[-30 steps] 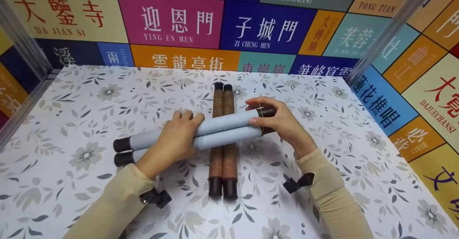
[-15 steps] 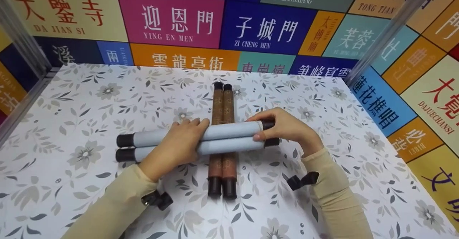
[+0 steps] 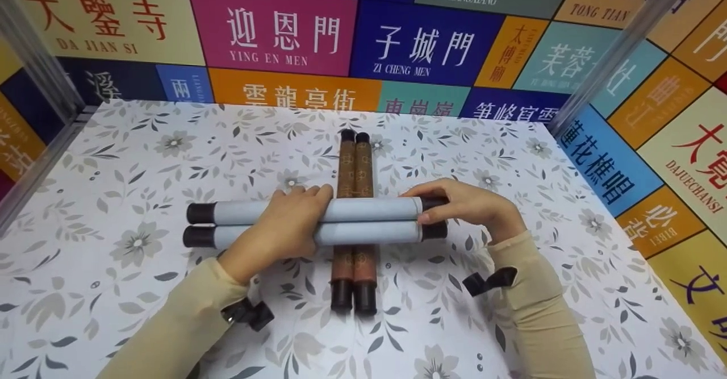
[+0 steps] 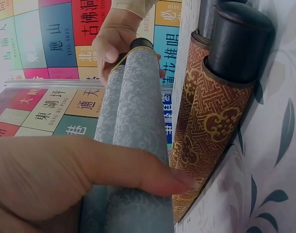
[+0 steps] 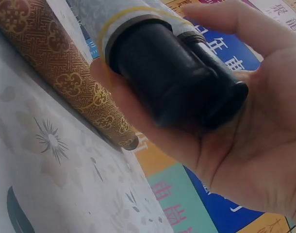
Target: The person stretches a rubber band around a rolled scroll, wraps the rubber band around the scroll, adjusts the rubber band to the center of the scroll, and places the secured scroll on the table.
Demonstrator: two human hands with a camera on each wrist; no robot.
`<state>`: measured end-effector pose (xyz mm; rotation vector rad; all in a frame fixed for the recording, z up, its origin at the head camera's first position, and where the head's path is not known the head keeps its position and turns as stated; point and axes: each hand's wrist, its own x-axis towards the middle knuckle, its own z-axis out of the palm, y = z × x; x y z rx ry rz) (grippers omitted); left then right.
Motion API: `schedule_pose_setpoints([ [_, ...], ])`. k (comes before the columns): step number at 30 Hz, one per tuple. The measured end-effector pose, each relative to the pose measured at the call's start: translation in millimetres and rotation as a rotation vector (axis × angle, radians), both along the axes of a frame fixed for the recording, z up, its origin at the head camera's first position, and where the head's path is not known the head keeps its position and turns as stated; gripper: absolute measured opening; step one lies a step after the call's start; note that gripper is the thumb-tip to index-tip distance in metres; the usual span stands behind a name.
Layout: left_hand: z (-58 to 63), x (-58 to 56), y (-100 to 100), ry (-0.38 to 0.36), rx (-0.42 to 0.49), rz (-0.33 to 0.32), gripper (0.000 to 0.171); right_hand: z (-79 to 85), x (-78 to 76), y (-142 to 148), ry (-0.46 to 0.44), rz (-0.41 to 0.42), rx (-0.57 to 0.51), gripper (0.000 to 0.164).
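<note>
A light blue double-rolled scroll with black end knobs lies crosswise over a brown patterned scroll, which points away from me on the table. My left hand grips the blue scroll left of its middle, thumb on the near side. At its right end, my right hand holds the scroll by the black knobs, thumb near the seam between the two rolls. A thin yellow rubber band circles that end in the wrist views and touches the right fingers. The fingers beneath the scroll are hidden in the head view.
A white floral sheet covers the table. Behind it stands a wall of coloured panels with Chinese lettering. Clear upright posts stand at the back corners.
The blue scroll's right end has come down toward me, so it lies nearly level across the brown one. My right hand has moved down and right with it, and its fingers have closed in.
</note>
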<state>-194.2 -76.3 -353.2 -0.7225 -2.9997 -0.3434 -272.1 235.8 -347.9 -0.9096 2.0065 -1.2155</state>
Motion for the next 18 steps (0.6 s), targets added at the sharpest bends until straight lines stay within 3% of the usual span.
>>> schedule_pose_setpoints([
  [4,0.0,-1.2,0,0.017,0.034,-0.014,0.064,-10.1,-4.1,9,-0.2,0.076,-0.261,0.034],
  [7,0.5,-2.6,0,0.052,0.065,-0.025,0.062,-18.2,-6.8,14,-0.381,0.121,-0.41,0.048],
  [10,1.4,-4.9,-2,0.056,0.123,-0.002,0.062,-25.1,-10.0,14,-0.48,0.161,-0.485,0.068],
  [12,2.1,-6.7,-4,0.024,0.183,0.045,0.065,-28.8,-13.7,10,-0.475,0.196,-0.5,0.079],
  [14,2.3,-8.3,-6,-0.009,0.236,0.101,0.068,-31.2,-16.6,7,-0.393,0.224,-0.503,0.079],
  [16,2.1,-9.3,-8,-0.034,0.263,0.149,0.071,-32.5,-18.1,4,-0.281,0.183,-0.469,0.068],
  [18,0.8,-10.1,-9,-0.042,0.268,0.177,0.071,-32.6,-17.4,1,-0.185,0.082,-0.419,0.045],
])
